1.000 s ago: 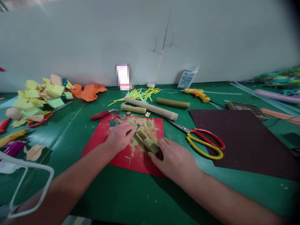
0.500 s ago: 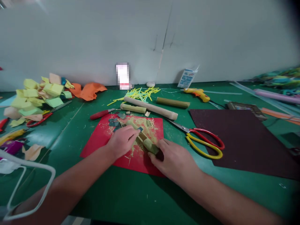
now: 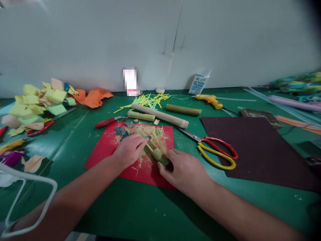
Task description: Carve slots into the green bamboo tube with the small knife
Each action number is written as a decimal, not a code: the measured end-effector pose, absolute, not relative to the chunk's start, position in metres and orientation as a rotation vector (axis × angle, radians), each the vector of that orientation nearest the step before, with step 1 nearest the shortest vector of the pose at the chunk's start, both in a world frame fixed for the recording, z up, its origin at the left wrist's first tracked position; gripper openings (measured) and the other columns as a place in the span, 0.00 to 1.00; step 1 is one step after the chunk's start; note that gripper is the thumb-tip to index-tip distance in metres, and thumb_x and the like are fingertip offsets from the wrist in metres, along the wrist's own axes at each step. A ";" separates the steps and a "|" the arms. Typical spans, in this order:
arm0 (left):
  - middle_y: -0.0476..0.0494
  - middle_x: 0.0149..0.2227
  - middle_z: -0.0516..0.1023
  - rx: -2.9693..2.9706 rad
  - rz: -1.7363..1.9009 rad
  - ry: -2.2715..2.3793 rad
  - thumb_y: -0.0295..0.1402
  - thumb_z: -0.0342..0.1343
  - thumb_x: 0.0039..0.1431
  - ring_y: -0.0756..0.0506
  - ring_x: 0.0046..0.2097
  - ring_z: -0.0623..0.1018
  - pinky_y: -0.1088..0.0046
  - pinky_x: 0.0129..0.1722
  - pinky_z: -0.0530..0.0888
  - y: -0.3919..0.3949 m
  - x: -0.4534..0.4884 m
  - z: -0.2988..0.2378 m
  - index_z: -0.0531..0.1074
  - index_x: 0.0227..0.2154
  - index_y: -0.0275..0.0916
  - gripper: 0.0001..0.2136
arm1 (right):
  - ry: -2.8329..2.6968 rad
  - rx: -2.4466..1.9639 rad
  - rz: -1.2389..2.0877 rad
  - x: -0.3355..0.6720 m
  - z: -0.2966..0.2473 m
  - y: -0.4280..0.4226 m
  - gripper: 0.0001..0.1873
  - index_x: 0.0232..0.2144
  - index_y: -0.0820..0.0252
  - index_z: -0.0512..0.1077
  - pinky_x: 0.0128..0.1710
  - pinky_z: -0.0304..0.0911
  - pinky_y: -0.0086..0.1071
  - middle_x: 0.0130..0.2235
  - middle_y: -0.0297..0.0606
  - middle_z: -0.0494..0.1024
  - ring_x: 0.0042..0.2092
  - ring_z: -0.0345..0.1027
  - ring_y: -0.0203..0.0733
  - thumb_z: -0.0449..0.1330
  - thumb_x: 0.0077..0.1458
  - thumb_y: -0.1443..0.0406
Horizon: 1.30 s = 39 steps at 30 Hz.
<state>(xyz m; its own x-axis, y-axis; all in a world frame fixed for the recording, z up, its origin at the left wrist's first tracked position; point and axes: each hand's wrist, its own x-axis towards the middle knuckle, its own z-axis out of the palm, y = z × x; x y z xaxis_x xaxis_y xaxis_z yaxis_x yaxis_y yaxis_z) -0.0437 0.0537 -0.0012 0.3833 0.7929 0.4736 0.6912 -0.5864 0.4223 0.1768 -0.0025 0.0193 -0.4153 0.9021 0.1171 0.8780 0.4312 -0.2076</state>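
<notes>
A short green bamboo piece [image 3: 155, 152] with a hollowed-out top lies on a red mat [image 3: 105, 152] among pale shavings. My right hand [image 3: 184, 170] is closed around its near end and holds it down. My left hand [image 3: 129, 149] is closed in a pinch at the piece's far end, with a small dark bit [image 3: 149, 137] at its fingertips. I cannot make out whether that bit is a tool or a scrap. A few grey-blue chips [image 3: 122, 130] lie at the mat's far left corner.
Red and yellow scissors [image 3: 217, 152] lie right of the mat, beside a dark brown sheet [image 3: 260, 150]. Behind the mat are a red-handled knife [image 3: 106, 122], a wooden dowel [image 3: 160, 115], bamboo sticks [image 3: 184, 109], and a glue gun [image 3: 209, 100]. Coloured foam scraps [image 3: 40, 105] pile up at left.
My left hand has slid a little towards me along the bamboo piece. My right hand has stayed in place on the near end.
</notes>
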 end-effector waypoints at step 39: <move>0.44 0.31 0.73 2.540 0.871 1.279 0.30 0.47 0.62 0.48 0.34 0.73 0.72 0.35 0.71 0.040 -0.036 0.001 0.73 0.39 0.37 0.10 | -2.431 -1.561 0.170 0.176 0.017 0.000 0.07 0.29 0.58 0.63 0.23 0.46 0.31 0.29 0.33 0.70 0.28 0.64 0.36 0.54 0.50 0.60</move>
<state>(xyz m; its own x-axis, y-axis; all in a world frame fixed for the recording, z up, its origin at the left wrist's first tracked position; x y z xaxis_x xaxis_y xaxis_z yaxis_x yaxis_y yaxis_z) -0.0360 0.0398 0.0009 0.4624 0.7783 0.4247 0.6806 -0.6186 0.3926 0.1765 -0.0001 0.0168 -0.3963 0.9068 0.1436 0.8781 0.4200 -0.2294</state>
